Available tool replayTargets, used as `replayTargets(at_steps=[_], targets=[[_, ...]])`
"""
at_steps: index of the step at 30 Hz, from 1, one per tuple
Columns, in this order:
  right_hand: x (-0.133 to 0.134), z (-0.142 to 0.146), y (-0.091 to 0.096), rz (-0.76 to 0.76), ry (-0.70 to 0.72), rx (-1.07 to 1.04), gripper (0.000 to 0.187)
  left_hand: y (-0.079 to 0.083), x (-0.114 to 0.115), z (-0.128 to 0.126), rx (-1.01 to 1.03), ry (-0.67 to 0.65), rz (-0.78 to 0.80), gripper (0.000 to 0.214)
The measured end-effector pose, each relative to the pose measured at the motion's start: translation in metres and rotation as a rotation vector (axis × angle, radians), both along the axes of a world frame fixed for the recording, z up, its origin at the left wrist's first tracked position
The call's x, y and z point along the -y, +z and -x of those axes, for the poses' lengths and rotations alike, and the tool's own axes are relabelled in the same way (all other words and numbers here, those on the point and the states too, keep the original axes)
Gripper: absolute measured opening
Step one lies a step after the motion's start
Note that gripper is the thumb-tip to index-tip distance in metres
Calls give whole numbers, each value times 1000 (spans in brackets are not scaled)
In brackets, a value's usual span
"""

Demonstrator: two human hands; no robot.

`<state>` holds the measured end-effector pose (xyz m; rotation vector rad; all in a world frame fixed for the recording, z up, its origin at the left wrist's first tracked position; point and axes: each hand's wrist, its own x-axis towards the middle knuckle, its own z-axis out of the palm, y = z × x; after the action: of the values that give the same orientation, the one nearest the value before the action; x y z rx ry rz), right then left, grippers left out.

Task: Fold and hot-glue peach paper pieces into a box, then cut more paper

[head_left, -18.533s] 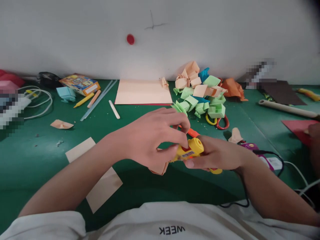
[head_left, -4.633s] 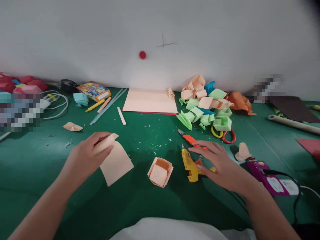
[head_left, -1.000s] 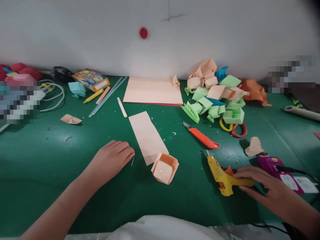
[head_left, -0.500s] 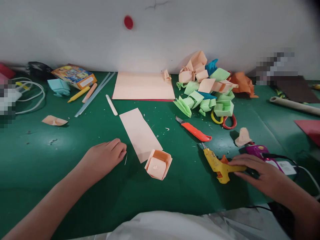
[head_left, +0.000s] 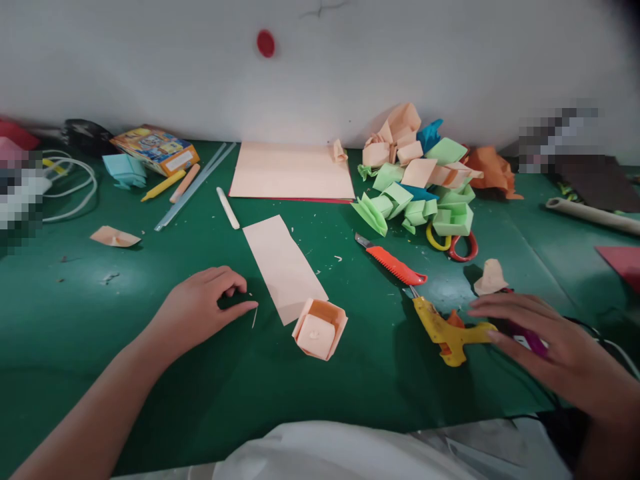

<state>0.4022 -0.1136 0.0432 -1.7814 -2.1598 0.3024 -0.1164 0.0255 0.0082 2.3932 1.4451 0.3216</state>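
Observation:
My left hand [head_left: 206,303] rests at the table's left, thumb and forefinger apart. A thin pale strand [head_left: 255,316] shows by its thumb tip; whether it sticks to the thumb I cannot tell. My right hand [head_left: 547,343] is open, its spread fingers around the handle end of a yellow hot glue gun [head_left: 445,331]. That gun lies on its side, nozzle toward the upper left. Between the hands sits a small peach folded-paper box [head_left: 320,330], open at the top, with a whitish blob on the paper inside. It touches the lower end of a peach paper strip [head_left: 287,267].
An orange utility knife [head_left: 395,263] lies with its blade out, close to the gun's nozzle. Behind are scissors [head_left: 464,247], a heap of folded paper pieces [head_left: 417,173] and a peach sheet [head_left: 293,172]. Glue sticks [head_left: 193,190] and a crayon box [head_left: 157,150] lie at the left.
My right hand has loosened from the glue gun's handle, its fingers spreading and lifting to the right. My left hand has uncurled, with thumb and forefinger parting.

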Motion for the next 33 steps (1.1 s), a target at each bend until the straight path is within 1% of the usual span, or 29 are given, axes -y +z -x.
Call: replayTargets(at_steps=[3,6,7,10,13,16,20,23,27,33], targets=[[-17,29,12,-102,25,-30,19,-1,-1,-7,-37,-17,-8,27],[-38,63,17,-214,106,-119,13,1,-2,-8,-40,-8,24,23],[-45,73,17,-229,132,-146,13,2,-2,-8,-36,-11,33,23],[-65,101,15,-207,215,-172,12,2,-1,-5,-24,-26,40,22],[-86,122,7,-187,254,-182,14,1,-1,-4,-18,-38,34,23],[-106,136,-5,-182,247,-238,14,1,0,-4,-12,-45,32,21],[-125,148,-18,-146,193,-261,15,0,0,-4,-11,-56,11,16],[-131,155,-20,-124,184,-259,14,-1,1,-4,-19,-62,-1,16],[-135,169,-22,-106,181,-273,14,-3,2,-4,-23,-49,-1,23],[-143,185,-44,-94,194,-262,15,-2,2,-4,-34,-68,19,16]])
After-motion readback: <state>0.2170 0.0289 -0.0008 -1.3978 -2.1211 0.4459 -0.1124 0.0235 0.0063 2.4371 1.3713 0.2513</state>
